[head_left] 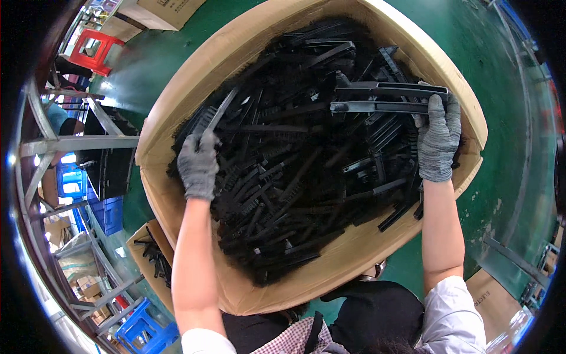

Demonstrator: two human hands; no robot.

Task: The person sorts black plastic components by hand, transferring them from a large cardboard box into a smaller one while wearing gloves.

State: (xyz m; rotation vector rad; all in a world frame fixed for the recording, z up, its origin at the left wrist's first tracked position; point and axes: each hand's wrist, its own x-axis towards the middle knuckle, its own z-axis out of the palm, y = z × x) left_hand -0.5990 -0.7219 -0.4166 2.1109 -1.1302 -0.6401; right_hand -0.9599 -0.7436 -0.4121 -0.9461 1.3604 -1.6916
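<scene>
The green floor carries everything that stands near the person. On it, filling the middle of the view, is a large open carton. Its walls bulge outward, partly because the fisheye lens bends them. Probably it is placed close before the body so that both arms can reach inside without much stretching.

This carton contains a deep heap of black plastic parts, mostly long and narrow, some with comb-like teeth. They lie crossed in all directions, so it seems they were put in loosely and not arranged. Beside its left wall there is a smaller carton, which also contains black pieces, though much fewer.

Both hands wear grey knitted gloves, perhaps against hard edges. The right hand is above the right part of the heap; its fingers are closed on the right ends of two long strips. These strips lie almost parallel with a narrow gap between, perhaps because one hand can carry both this way. The left hand is over the left side, its fingers closed around the lower end of a slim strip, which points up and to the right.
</scene>
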